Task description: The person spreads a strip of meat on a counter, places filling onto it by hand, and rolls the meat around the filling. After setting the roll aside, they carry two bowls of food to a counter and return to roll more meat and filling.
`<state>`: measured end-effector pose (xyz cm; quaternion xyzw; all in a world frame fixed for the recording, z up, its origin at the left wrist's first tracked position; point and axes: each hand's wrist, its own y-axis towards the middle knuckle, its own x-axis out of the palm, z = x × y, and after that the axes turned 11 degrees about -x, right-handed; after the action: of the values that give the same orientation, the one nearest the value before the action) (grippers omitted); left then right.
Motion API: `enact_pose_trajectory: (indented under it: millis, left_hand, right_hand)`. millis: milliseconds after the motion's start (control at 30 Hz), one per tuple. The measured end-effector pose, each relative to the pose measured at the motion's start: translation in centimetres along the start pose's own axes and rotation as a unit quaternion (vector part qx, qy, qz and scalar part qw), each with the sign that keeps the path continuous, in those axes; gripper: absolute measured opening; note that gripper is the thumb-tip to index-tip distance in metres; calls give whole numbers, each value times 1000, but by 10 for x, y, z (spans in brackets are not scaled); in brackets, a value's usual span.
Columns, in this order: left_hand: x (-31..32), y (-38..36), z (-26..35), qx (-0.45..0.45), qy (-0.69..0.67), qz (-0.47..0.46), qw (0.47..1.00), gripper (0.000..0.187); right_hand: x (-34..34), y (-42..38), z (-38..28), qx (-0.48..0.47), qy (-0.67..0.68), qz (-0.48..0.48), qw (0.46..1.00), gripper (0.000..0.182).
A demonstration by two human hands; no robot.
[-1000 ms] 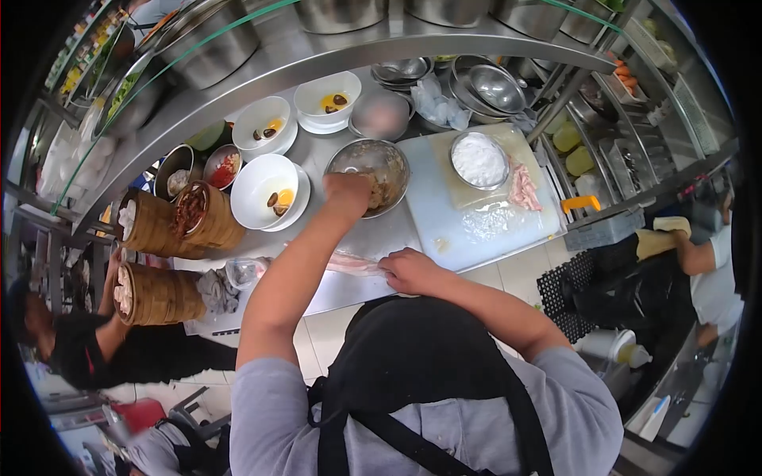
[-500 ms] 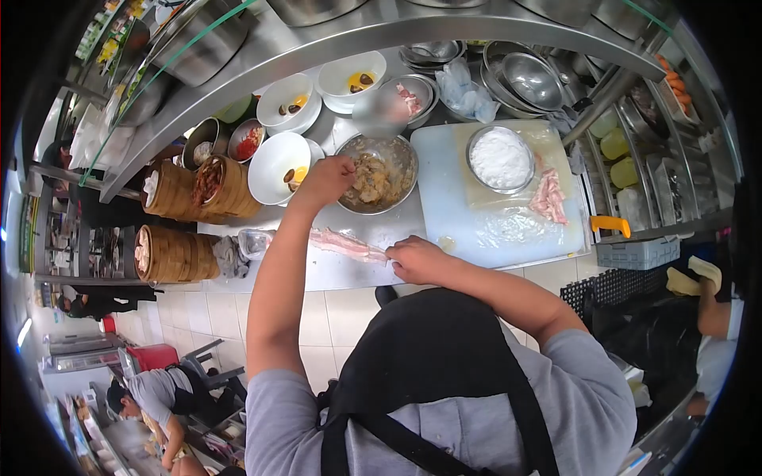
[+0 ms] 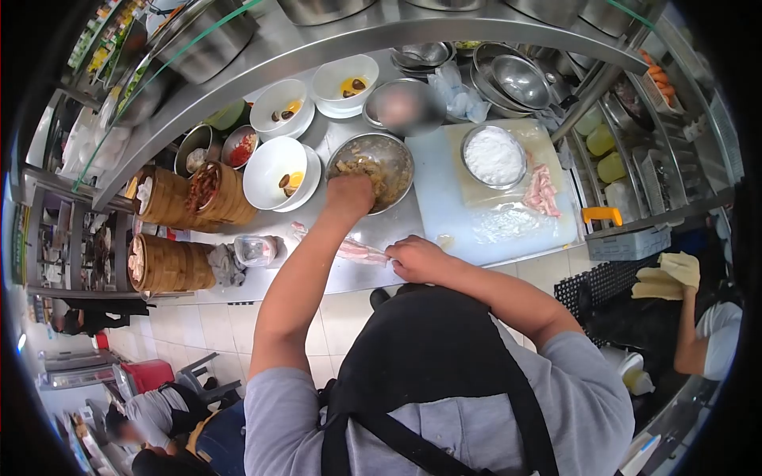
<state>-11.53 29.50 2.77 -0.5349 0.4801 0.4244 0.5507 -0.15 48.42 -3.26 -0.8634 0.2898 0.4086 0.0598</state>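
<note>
Left hand [image 3: 350, 195], center frame, reaches over the near rim of the metal mixing bowl [image 3: 397, 155], fingers bunched down into the brownish filling [image 3: 361, 168]; can't tell what they grip. Right hand [image 3: 417, 258], just below center, is pressed flat-ish on the steel counter [image 3: 373, 230], fingertips pinned on the right end of a pale pink meat strip [image 3: 353, 251]. The strip runs leftward from that hand, lying between the two arms, just below the bowl. Right of the bowl: white cutting board [image 3: 476, 230] with a metal bowl of white powder [image 3: 493, 155] and pink meat slices [image 3: 542, 190] beside it. Left of the bowl: white bowl with sauce [image 3: 274, 174], then stacked bamboo steamers [image 3: 198, 198] at left. Another person's arm [image 3: 690, 333] at right edge.
</note>
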Motion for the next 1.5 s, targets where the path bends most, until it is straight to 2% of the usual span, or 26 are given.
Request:
enact_pose_trajectory:
  millis: [100,200,333,400,433,500,533,600,700,733,800,867,933,967,1033,1133,1267,1367,1433,1467,1500]
  left_hand:
    - [9,2,-3,30,7,49,998,24]
    - [4,5,-7,45,42,0,998,26]
    - [-1,3,-11,48,20,11,999,29]
    - [-11,-3,-15,37,-76,25,996,30]
    - [-17,-5,-17,30,-76,29,996,30]
    - [-20,-12,-23,-1,-280,37,959,28]
    - [-23,-16,-27,-6,-281,42,959,28]
    - [-27,-20,-32,-53,-497,5,866,25]
    - [-34,-19,-17,-43,-533,-33,844,23]
    - [-38,-15,-1,-28,-534,-42,844,23]
    - [-62,-13,46,90,-490,24,866,24]
    - [-71,2,98,115,-452,40,884,22]
    - [-63,27,139,265,-275,188,905,19]
    - [-58,38,157,276,-277,186,901,19]
    - [-44,54,186,318,-136,165,924,17]
    - [-19,67,205,330,-68,154,929,15]
    - [-27,67,205,318,-75,146,934,14]
    - [-31,71,203,304,-81,115,942,15]
    - [-50,60,200,236,-189,37,952,16]
    - [-58,55,194,228,-190,37,954,16]
    - [-66,51,183,192,-337,-39,921,16]
  right_hand:
    - [3,-3,2,4,-2,-19,1000,22]
    - [1,0,2,-6,2,-19,1000,22]
    - [0,-2,2,-29,0,8,1000,15]
    - [-1,-3,0,-29,-3,-1,1000,15]
    - [-3,-2,1,-26,-5,-6,1000,15]
    - [-1,-2,4,-36,1,-8,999,16]
    - [0,-1,6,-39,7,-4,999,16]
    - [0,3,7,-44,9,-1,999,17]
    - [1,-1,6,-29,12,11,999,17]
    - [1,-1,4,-25,15,12,1000,17]
    - [6,-1,6,-12,1,22,1000,17]
    - [2,-1,3,-8,3,-9,1000,17]
    - [4,-1,3,3,-2,-9,1000,18]
    - [5,-1,5,1,9,-5,1000,19]
    - [9,-2,9,-9,17,-3,1000,26]
    - [12,-5,12,-37,64,61,995,31]
    - [17,-5,20,-55,64,59,995,34]
    - [12,-5,22,-65,61,51,995,29]
    - [9,-4,22,-59,65,-6,996,24]
    - [7,-5,21,-64,68,-11,996,24]
    - [2,-6,19,-55,76,-13,996,22]
